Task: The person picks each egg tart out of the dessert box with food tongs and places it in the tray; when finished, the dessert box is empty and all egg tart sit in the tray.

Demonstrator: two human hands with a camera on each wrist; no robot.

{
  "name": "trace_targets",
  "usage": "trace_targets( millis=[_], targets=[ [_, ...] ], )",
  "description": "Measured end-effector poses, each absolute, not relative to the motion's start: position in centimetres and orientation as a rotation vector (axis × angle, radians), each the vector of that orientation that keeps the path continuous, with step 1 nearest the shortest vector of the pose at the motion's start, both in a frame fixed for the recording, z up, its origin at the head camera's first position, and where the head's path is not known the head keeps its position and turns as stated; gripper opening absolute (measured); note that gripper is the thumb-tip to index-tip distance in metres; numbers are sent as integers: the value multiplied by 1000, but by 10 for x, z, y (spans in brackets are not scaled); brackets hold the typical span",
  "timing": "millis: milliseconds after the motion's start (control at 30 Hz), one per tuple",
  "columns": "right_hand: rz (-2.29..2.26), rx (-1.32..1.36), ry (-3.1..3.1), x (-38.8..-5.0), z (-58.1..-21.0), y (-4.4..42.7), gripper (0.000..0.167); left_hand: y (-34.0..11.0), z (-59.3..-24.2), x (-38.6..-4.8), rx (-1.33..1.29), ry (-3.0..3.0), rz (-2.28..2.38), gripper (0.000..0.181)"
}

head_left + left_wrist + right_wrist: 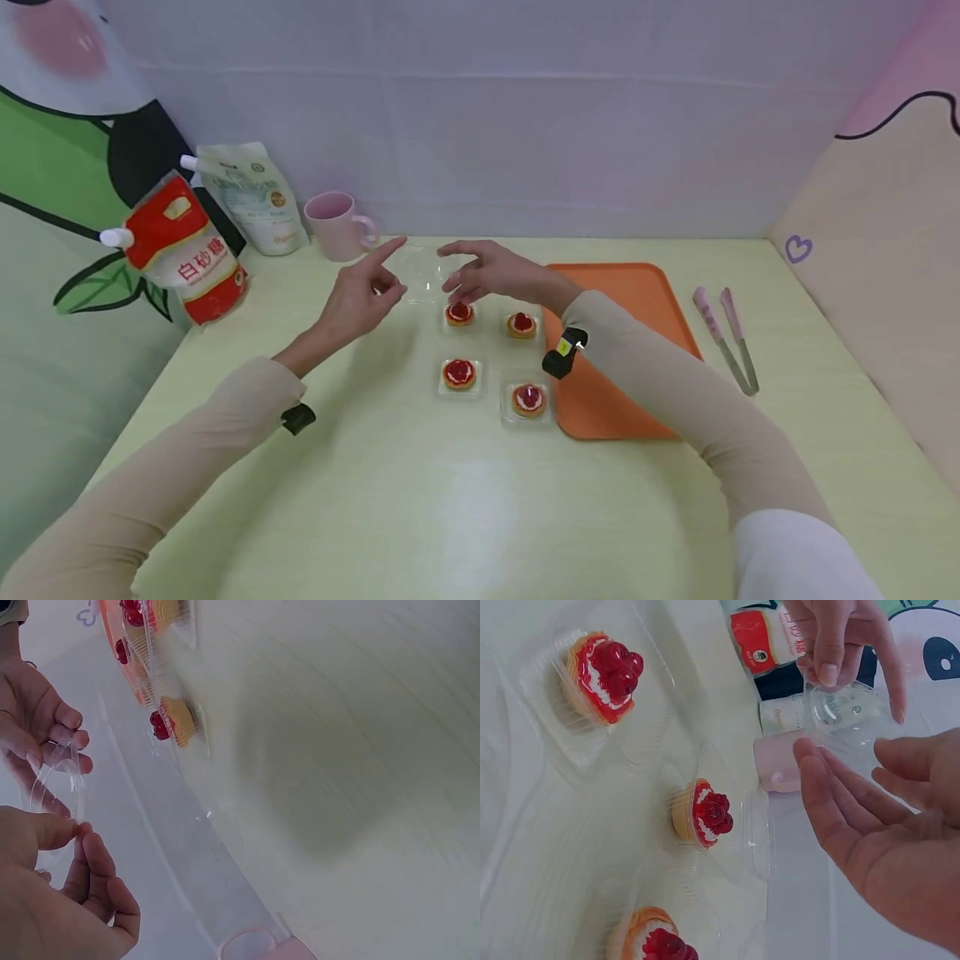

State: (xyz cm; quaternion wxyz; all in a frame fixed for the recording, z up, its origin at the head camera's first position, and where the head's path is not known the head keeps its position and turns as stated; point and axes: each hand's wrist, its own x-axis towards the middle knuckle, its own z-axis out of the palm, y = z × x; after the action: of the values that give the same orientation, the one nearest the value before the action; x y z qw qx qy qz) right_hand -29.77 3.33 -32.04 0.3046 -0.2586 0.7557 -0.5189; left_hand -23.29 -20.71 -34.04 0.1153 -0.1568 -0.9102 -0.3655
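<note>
A small, clear plastic box is up off the table between my hands. My left hand pinches its edge between thumb and fingers, as the left wrist view shows. On the box's other side is my right hand, fingers and thumb spread apart around its edge; whether they touch it is hard to tell. Several red-topped tarts sit below in clear plastic packs: one tart right under my right hand, another tart beside it, and a tart and a tart nearer me.
An orange tray lies right of the tarts, partly beneath my right arm. Two pink-handled utensils lie farther right. At the back left stand a pink mug, a white spouted pouch and a red-and-white pouch.
</note>
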Motion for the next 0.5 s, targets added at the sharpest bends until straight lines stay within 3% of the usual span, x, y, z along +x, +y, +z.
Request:
trace_targets(
  millis=[500],
  targets=[
    [-1265, -808, 2249, -322, -332, -4, 53, -236, -340, -242, -292, -2812, -1147, 61]
  ],
)
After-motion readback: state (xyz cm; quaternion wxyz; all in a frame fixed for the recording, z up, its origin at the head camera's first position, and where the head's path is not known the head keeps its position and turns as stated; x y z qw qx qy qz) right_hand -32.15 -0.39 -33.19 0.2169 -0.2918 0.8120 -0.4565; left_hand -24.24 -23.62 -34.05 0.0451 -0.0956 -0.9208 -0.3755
